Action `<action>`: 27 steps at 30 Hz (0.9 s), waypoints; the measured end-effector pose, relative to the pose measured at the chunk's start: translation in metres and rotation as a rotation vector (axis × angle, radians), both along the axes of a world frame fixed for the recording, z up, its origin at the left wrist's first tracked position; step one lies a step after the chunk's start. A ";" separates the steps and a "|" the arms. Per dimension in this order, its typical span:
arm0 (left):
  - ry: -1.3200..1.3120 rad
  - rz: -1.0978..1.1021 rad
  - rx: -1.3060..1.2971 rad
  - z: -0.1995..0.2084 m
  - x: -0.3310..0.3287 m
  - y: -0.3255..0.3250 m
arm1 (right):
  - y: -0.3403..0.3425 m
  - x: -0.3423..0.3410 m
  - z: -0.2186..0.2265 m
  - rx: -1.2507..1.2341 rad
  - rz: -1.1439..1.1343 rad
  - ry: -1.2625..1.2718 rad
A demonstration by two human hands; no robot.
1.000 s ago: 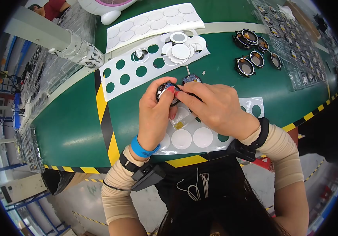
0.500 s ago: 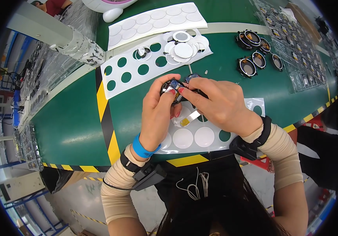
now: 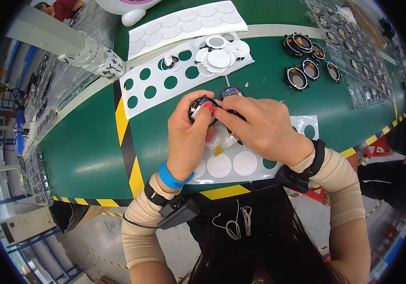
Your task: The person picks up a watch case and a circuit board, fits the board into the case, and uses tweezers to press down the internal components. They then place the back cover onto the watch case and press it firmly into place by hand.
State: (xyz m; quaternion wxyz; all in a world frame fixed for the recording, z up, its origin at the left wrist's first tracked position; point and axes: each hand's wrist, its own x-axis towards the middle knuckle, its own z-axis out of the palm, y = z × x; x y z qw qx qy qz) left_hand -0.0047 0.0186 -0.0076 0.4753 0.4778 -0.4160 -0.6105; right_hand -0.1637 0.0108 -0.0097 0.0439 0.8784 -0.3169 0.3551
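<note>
Round module [image 3: 195, 110] sits by the near disc sheet's [image 3: 231, 176] far side, left hand [image 3: 187, 132] pinching it, right hand [image 3: 262, 124] at its edge, can't tell pinching what; looks midway, unfinished, with that sheet part-emptied, several white discs [image 3: 245, 164] left.

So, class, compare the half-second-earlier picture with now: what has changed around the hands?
Only small shifts: the round device in the left hand has moved slightly left, and the yellow-tipped strip below it slightly left and down. Nothing was visibly taken up or let go. The right hand stays at the device; the white disc pile and dark round parts stayed put.
</note>
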 end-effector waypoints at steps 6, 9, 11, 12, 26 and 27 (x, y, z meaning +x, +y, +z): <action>0.070 -0.010 0.020 -0.002 0.003 -0.001 | 0.003 0.001 -0.003 -0.003 -0.010 -0.021; 0.163 -0.037 0.050 0.001 0.003 -0.005 | 0.000 0.001 0.000 -0.026 -0.025 -0.023; 0.210 -0.043 0.048 0.002 0.001 -0.008 | -0.004 -0.001 0.000 -0.037 -0.031 -0.049; 0.232 -0.046 0.045 0.001 0.001 -0.008 | -0.005 -0.001 -0.002 -0.044 -0.031 -0.074; 0.277 0.133 -0.257 0.048 -0.005 -0.008 | -0.007 -0.005 0.021 0.418 0.103 -0.609; 0.298 0.140 -0.278 0.052 -0.006 -0.004 | -0.003 -0.002 0.027 0.399 0.130 -0.604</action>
